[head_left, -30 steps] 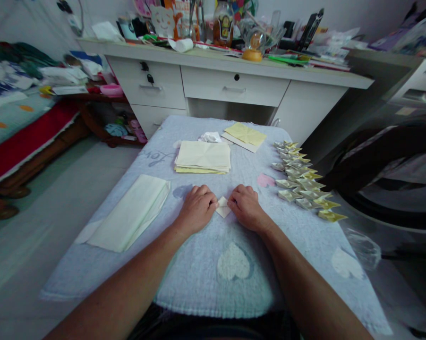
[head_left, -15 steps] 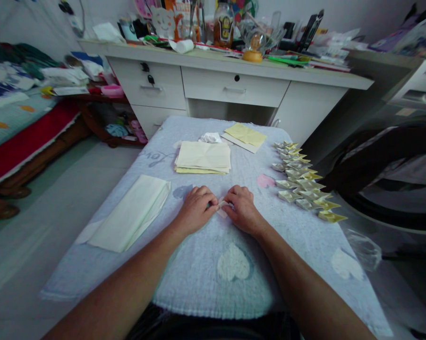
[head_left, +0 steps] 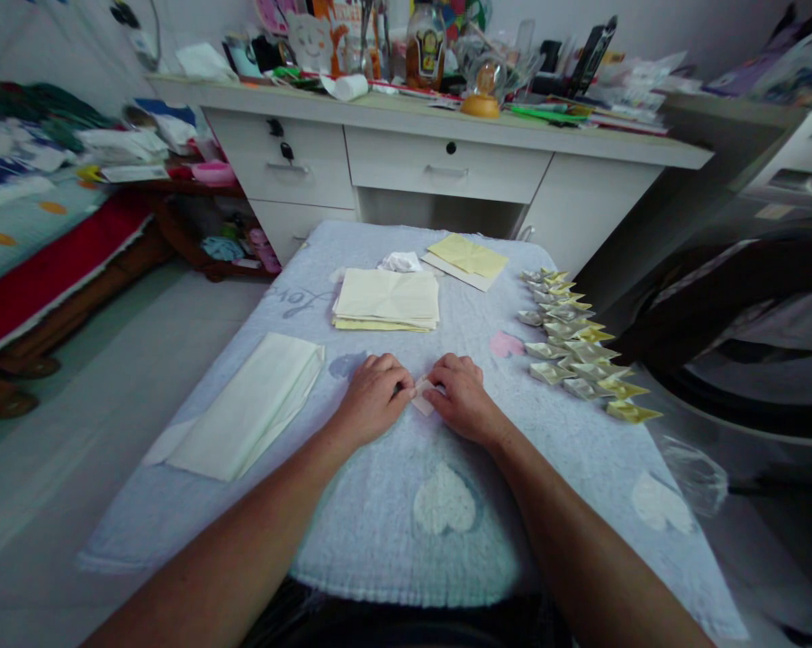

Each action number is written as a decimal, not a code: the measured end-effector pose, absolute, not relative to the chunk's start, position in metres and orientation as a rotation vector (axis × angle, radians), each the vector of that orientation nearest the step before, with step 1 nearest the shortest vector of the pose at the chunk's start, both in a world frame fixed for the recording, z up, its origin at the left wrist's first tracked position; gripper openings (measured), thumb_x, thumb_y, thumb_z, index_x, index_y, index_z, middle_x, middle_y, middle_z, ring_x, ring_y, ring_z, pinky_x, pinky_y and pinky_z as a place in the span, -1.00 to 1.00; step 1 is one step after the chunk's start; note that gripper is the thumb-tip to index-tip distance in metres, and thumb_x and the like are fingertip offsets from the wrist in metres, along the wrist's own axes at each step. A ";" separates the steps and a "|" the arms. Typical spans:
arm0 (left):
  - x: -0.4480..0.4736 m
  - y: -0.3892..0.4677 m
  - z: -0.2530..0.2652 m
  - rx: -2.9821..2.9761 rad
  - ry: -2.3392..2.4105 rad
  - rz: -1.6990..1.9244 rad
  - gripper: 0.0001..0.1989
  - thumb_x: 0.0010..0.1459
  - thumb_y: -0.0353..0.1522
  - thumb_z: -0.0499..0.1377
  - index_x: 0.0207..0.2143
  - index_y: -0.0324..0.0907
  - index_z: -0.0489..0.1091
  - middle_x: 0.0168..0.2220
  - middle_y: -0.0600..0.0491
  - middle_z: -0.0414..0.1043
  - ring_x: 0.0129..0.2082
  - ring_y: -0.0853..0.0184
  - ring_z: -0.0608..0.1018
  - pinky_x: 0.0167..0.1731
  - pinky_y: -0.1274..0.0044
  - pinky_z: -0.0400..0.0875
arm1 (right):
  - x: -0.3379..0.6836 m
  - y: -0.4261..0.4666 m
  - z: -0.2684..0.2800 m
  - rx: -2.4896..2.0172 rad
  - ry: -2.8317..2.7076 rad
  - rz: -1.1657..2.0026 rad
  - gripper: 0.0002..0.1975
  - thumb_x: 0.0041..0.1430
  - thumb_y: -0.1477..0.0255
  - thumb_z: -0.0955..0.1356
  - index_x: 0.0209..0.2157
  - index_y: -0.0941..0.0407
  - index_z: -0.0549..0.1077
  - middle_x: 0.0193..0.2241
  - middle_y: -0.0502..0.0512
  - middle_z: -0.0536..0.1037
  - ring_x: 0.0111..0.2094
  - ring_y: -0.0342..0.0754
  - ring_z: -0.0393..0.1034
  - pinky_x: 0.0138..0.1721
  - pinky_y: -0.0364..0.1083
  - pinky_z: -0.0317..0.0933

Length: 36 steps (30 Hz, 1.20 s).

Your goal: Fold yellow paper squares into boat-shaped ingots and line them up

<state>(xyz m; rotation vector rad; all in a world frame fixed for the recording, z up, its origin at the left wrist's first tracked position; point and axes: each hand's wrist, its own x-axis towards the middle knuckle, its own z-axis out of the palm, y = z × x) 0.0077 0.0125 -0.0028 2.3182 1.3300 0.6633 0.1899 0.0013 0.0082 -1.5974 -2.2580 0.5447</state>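
One small folded paper [head_left: 422, 404]: lies between left hand [head_left: 377, 396] and right hand [head_left: 461, 396]; both pinch it, from opposite sides.

I watch through a single camera on the person's head, facing forward and tilted down across the cloth-covered counter [head_left: 379, 504]. It looks from close above the near edge, wide enough to reach the white drawers [head_left: 406, 171] ahead, the bed [head_left: 61, 261] at left and the washing machine [head_left: 736, 211] at right.
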 end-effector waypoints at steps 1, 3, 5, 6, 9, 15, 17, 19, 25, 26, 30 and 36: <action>0.007 0.012 -0.003 2.317 1.322 0.664 -0.92 0.13 -0.39 0.17 -0.43 -0.14 0.43 -0.32 0.07 0.38 -0.22 0.27 0.42 -0.10 0.37 0.25 | 0.190 0.001 0.008 -1.589 -2.247 0.548 -0.92 0.18 0.45 0.34 -0.30 0.11 0.48 -0.21 0.10 0.42 -0.14 0.02 0.19 -0.10 0.01 0.01; 0.006 0.012 -0.002 2.314 1.309 0.666 -0.95 0.11 -0.39 0.19 -0.43 -0.14 0.42 -0.32 0.07 0.38 -0.21 0.27 0.42 -0.10 0.38 0.25 | 0.190 0.000 0.008 -1.570 -2.230 0.551 -0.92 0.17 0.46 0.35 -0.28 0.10 0.49 -0.21 0.10 0.42 -0.13 0.02 0.19 -0.10 0.00 0.01; 0.006 0.012 -0.002 2.306 1.305 0.660 -0.95 0.09 -0.38 0.21 -0.43 -0.14 0.42 -0.32 0.07 0.37 -0.21 0.27 0.42 -0.11 0.39 0.25 | 0.190 -0.001 0.008 -1.557 -2.227 0.547 -0.92 0.17 0.46 0.35 -0.28 0.09 0.49 -0.20 0.10 0.41 -0.13 0.02 0.18 -0.09 0.00 0.00; 0.005 0.012 -0.001 2.303 1.304 0.656 -0.94 0.09 -0.37 0.22 -0.44 -0.14 0.43 -0.32 0.07 0.37 -0.22 0.27 0.42 -0.11 0.39 0.25 | 0.190 -0.001 0.008 -1.554 -2.231 0.542 -0.92 0.16 0.46 0.36 -0.29 0.09 0.49 -0.20 0.10 0.41 -0.12 0.02 0.18 -0.09 0.01 0.00; 0.005 0.013 -0.002 2.294 1.306 0.650 -0.94 0.09 -0.37 0.23 -0.44 -0.14 0.44 -0.33 0.08 0.38 -0.22 0.27 0.42 -0.11 0.39 0.25 | 0.189 -0.001 0.009 -1.556 -2.251 0.536 -0.93 0.17 0.46 0.36 -0.30 0.10 0.50 -0.19 0.10 0.42 -0.12 0.03 0.18 -0.10 0.02 -0.01; 0.005 0.014 -0.004 2.301 1.301 0.665 -0.93 0.11 -0.38 0.21 -0.43 -0.14 0.46 -0.33 0.07 0.38 -0.22 0.27 0.42 -0.10 0.38 0.25 | 0.189 0.001 0.009 -1.579 -2.256 0.555 -0.93 0.17 0.44 0.36 -0.33 0.11 0.50 -0.20 0.09 0.44 -0.13 0.03 0.18 -0.13 0.01 -0.01; 0.005 0.014 -0.004 2.303 1.302 0.666 -0.93 0.11 -0.38 0.20 -0.42 -0.14 0.46 -0.32 0.07 0.37 -0.22 0.27 0.42 -0.10 0.38 0.25 | 0.190 0.001 0.009 -1.569 -2.241 0.566 -0.93 0.17 0.44 0.36 -0.31 0.10 0.51 -0.20 0.08 0.44 -0.14 0.02 0.18 -0.12 0.01 -0.02; 0.005 0.014 -0.004 2.301 1.304 0.659 -0.93 0.12 -0.38 0.19 -0.42 -0.14 0.46 -0.32 0.07 0.37 -0.22 0.27 0.42 -0.12 0.38 0.26 | 0.193 0.000 0.008 -1.576 -2.214 0.575 -0.92 0.17 0.43 0.36 -0.29 0.10 0.50 -0.23 0.08 0.44 -0.14 0.02 0.19 -0.12 0.00 -0.01; 0.007 0.013 -0.002 2.346 1.312 0.638 -0.91 0.16 -0.38 0.16 -0.40 -0.16 0.43 -0.31 0.05 0.38 -0.21 0.25 0.41 -0.13 0.38 0.25 | 0.200 -0.002 0.011 -1.696 -2.182 0.535 -0.89 0.19 0.37 0.36 -0.34 0.11 0.50 -0.22 0.10 0.42 -0.12 0.03 0.18 -0.11 0.00 -0.01; 0.007 0.013 -0.002 2.358 1.316 0.635 -0.90 0.17 -0.37 0.16 -0.40 -0.17 0.43 -0.31 0.05 0.38 -0.21 0.25 0.40 -0.13 0.37 0.25 | 0.200 -0.002 0.012 -1.711 -2.187 0.529 -0.89 0.20 0.37 0.36 -0.34 0.10 0.50 -0.21 0.10 0.42 -0.12 0.03 0.18 -0.11 0.00 -0.02; 0.007 0.012 -0.004 2.382 1.347 0.629 -0.89 0.19 -0.36 0.14 -0.39 -0.18 0.42 -0.31 0.03 0.36 -0.21 0.23 0.39 -0.14 0.38 0.25 | 0.198 -0.001 0.012 -1.766 -2.209 0.504 -0.85 0.23 0.36 0.33 -0.34 0.10 0.51 -0.19 0.10 0.43 -0.11 0.04 0.19 -0.12 0.01 -0.02; 0.009 0.010 -0.007 2.404 1.426 0.607 -0.88 0.20 -0.37 0.12 -0.37 -0.18 0.42 -0.28 0.01 0.34 -0.19 0.22 0.36 -0.14 0.37 0.26 | 0.194 0.000 0.010 -1.836 -2.236 0.430 -0.80 0.25 0.32 0.31 -0.34 0.10 0.51 -0.19 0.12 0.43 -0.12 0.07 0.19 -0.14 0.02 0.00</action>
